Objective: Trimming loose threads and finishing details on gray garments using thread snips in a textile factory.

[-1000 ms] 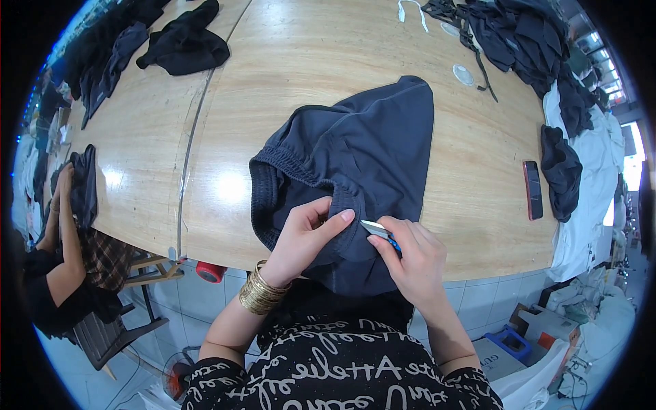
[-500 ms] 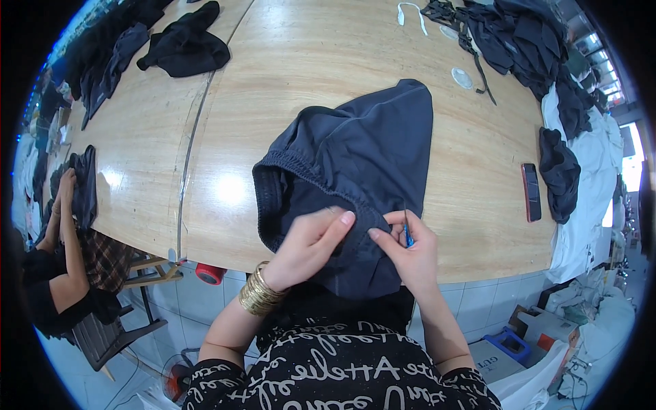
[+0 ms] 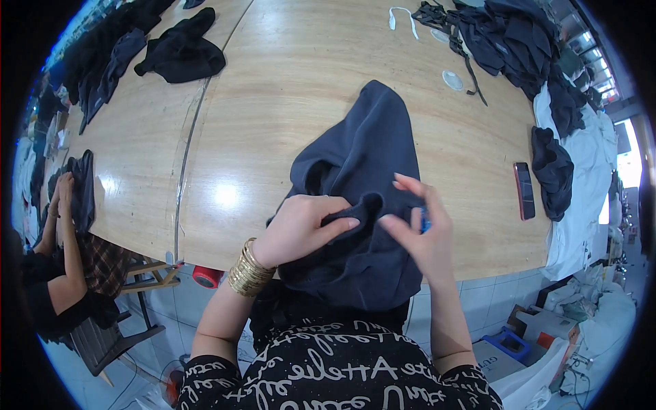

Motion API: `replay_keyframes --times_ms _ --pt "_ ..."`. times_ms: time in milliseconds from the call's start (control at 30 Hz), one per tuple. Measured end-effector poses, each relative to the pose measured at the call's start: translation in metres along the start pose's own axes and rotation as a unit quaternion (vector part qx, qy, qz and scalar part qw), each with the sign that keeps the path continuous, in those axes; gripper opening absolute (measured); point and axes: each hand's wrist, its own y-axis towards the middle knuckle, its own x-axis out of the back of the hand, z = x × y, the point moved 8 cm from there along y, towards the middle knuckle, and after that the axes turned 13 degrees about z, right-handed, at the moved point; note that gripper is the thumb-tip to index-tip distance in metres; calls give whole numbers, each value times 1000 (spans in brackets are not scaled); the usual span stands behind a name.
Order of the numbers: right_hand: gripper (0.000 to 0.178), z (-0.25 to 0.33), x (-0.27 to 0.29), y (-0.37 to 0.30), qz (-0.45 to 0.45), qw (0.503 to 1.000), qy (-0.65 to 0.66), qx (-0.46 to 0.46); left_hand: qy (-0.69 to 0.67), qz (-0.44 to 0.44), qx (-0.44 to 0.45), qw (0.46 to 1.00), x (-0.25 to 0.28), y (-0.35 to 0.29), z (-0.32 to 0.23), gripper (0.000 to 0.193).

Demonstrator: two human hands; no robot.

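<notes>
Dark navy elastic-waisted shorts (image 3: 379, 140) lie bunched at the near edge of the table, partly hanging over it toward my lap. My left hand (image 3: 304, 229), with gold bangles at the wrist, pinches a folded edge of the cloth between thumb and fingers. Just right of that fold is my right hand (image 3: 430, 236), its thumb and index finger spread apart over the cloth. Blue-handled thread snips (image 3: 426, 223) sit within its curled fingers, mostly hidden. The waistband is largely folded out of sight.
A phone (image 3: 524, 191) rests at the right beside a dark cloth bundle (image 3: 552, 174). Dark garments (image 3: 506, 48) are piled at the far right, a black garment (image 3: 181, 51) at the far left. Another person's hands (image 3: 65, 188) handle dark cloth at the left edge.
The shorts have been turned and gathered, so the open waistband no longer shows. My left hand now grips a folded edge; my right hand has lifted away slightly rightward with fingers spread.
</notes>
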Motion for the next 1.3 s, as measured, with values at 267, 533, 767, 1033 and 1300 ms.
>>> replay_keyframes --times_ms 267,533,767,1033,1300 --pt "14 -31 23 2 99 972 191 -96 -125 103 53 985 21 -18 24 23" --pt "8 -38 32 -8 30 943 301 -137 -269 77 93 955 26 -33 40 21" --pt "11 -49 37 -10 44 947 284 -144 -236 42 73 968 24 -30 42 20" --pt "23 5 -40 10 259 955 -138 42 -53 -40 -76 995 7 -10 -22 22" --pt "11 -26 69 -2 -4 930 364 -51 -172 -136 68 973 61 -49 52 40"
